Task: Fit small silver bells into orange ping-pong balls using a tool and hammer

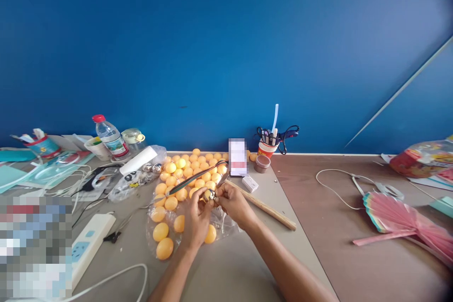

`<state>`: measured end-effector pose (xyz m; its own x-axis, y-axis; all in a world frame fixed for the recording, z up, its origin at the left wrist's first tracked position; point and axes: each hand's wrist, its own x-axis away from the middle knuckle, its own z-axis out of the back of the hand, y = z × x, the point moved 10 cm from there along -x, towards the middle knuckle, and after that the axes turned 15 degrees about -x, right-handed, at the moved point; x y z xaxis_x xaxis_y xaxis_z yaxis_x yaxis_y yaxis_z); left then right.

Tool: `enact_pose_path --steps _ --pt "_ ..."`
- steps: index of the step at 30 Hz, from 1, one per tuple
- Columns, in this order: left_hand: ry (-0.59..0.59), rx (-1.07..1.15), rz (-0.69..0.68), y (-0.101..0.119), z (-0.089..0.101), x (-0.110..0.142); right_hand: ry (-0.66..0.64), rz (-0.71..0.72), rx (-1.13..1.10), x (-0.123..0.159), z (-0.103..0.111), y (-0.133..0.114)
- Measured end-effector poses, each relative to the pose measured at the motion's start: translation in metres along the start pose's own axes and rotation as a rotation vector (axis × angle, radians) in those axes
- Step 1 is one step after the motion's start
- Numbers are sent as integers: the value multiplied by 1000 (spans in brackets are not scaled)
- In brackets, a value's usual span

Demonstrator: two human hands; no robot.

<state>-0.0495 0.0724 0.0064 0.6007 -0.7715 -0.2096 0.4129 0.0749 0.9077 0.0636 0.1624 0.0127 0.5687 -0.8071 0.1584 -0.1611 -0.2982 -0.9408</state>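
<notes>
My left hand (196,217) is closed around a small shiny silver-coated ball (209,194), held above the table. My right hand (233,204) pinches the same ball from the right side, with a thin tool or strip between its fingers that I cannot make out. Under and behind both hands lies a heap of several orange table-tennis balls (191,170), some on a clear plastic bag (159,231). Two silver-coated balls (152,168) rest at the heap's left edge. A dark striped strap (198,177) curves over the heap.
A wooden stick (264,207) lies right of my hands. A water bottle (110,138), cups, cables and a white power strip (90,243) crowd the left. A paper cup with scissors (268,147) stands by the blue wall. A pink folding fan (403,219) lies at right.
</notes>
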Motion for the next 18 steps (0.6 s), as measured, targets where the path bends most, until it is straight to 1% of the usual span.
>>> enact_pose_path --steps 5,9,13,15,18 --pt "20 -13 2 7 4 -1 1 0 -4 -2 0 3" --pt "14 33 26 2 4 -2 -1 25 -12 -2 0 2" --pt "31 56 37 3 6 -3 -55 -40 -29 -2 -1 7" --pt "9 91 56 6 5 -3 -102 -84 -112 -2 -4 11" --pt "-47 219 127 6 1 -2 -194 -131 -309 -2 -11 12"
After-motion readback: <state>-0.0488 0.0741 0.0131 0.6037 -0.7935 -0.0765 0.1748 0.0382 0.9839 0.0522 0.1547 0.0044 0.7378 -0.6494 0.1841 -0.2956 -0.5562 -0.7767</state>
